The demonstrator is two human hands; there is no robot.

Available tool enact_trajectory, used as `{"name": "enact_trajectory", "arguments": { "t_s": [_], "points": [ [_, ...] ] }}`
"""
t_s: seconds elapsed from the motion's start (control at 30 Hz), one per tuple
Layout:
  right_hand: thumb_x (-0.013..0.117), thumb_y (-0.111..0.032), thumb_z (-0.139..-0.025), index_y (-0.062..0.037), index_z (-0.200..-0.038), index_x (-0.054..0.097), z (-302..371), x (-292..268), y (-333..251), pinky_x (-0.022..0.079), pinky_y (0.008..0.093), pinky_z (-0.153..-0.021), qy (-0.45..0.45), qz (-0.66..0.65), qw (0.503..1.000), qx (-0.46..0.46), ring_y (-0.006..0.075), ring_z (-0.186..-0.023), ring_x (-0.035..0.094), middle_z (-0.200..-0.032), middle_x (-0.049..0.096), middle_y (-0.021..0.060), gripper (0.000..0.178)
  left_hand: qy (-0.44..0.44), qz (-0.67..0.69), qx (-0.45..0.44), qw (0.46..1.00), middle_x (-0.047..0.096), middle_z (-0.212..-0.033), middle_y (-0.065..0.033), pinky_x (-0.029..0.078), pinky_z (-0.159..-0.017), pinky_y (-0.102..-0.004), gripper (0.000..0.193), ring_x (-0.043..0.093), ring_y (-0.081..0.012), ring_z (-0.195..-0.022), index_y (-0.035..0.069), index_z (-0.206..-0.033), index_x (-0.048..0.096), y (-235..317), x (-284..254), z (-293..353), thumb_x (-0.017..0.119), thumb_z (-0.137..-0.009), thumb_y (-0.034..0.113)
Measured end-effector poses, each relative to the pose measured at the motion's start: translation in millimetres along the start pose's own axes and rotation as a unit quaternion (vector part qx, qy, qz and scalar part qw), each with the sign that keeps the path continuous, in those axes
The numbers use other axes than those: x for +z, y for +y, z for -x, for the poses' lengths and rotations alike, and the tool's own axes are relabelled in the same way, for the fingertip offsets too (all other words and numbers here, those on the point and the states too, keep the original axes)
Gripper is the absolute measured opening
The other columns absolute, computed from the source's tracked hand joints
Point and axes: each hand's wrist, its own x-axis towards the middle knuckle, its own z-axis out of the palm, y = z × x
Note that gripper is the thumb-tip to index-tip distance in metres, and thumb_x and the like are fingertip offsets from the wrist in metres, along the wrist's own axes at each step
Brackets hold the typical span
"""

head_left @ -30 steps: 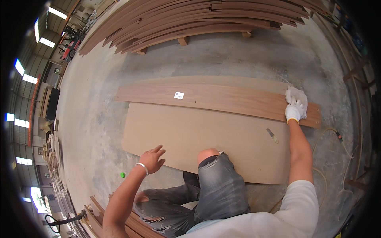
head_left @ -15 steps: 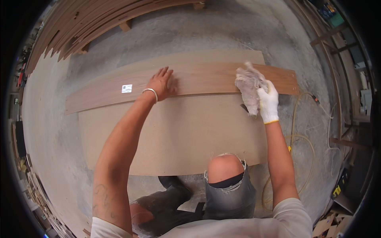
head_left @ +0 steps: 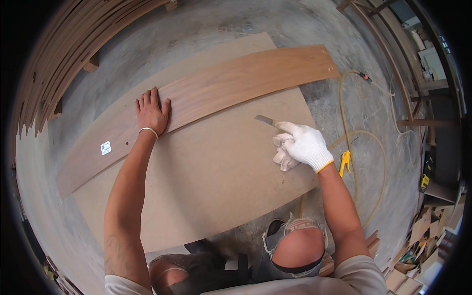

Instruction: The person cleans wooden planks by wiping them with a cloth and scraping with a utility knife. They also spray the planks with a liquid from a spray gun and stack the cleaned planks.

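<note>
My bare left hand [head_left: 153, 116], a bracelet at its wrist, lies flat on a long brown wooden board [head_left: 241, 78], fingers stretched out. A white label [head_left: 105, 147] and a small dark hole are on the board to its left. My right hand [head_left: 306, 146], in a white knitted glove with a yellow cuff, is closed around a crumpled pale cloth [head_left: 285, 160]. From its index fingertip a flat metal blade [head_left: 264, 119] points up-left, just below the board's near edge; its handle end is hidden, and I cannot tell whether the fingers grip it.
Beneath the board, a tan sheet [head_left: 211, 196] covers part of the concrete floor [head_left: 216, 32]. A yellow air blow gun [head_left: 345, 162] and a looped hose [head_left: 342, 108] lie to the right. Stacked wooden boards [head_left: 73, 59] stand at far left, a wooden frame [head_left: 388, 34] at far right.
My right hand with the cloth has come off the board down to the blade on the sheet. My left hand has settled flat on the board. The whole view has swung round.
</note>
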Motion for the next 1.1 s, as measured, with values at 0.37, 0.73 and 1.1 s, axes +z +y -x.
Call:
{"name": "enact_trajectory", "arguments": {
  "t_s": [0.37, 0.73, 1.1],
  "points": [
    [0.064, -0.024, -0.090, -0.0092, -0.108, 0.067, -45, 36, -10, 0.058, 0.0447, -0.079, -0.028, 0.192, 0.980, 0.038, 0.0317, -0.098, 0.072, -0.118, 0.065, 0.0134, 0.023, 0.015, -0.006, -0.001, 1.000, 0.048, -0.149, -0.0158, 0.021, -0.123, -0.0521, 0.064, 0.039, -0.0326, -0.142, 0.006, -0.150, 0.042, 5, 0, -2, 0.050, -0.100, 0.045],
    [0.063, -0.018, -0.085, -0.0008, -0.099, 0.070, 16, 7, -11, 0.057, 0.0450, -0.078, -0.059, 0.023, 0.995, 0.080, 0.0390, -0.098, 0.071, -0.105, 0.072, 0.0270, 0.024, -0.004, 0.000, 0.026, 1.000, 0.048, -0.148, -0.0173, 0.022, -0.122, -0.0539, 0.066, 0.041, -0.0332, -0.141, 0.003, -0.148, 0.043, 14, -21, 58, 0.054, -0.096, 0.042],
    [0.063, -0.001, -0.090, 0.0000, -0.096, 0.067, 112, 79, 101, 0.050, 0.0279, -0.067, 0.166, -0.688, 0.669, 0.227, 0.0113, -0.073, 0.061, -0.084, 0.064, 0.0018, 0.007, -0.059, 0.034, 0.123, 0.990, 0.047, -0.145, -0.0224, 0.021, -0.121, -0.0560, 0.071, 0.038, -0.0396, -0.140, -0.001, -0.150, 0.038, 50, -38, 182, 0.058, -0.092, 0.035]
  ]
}}
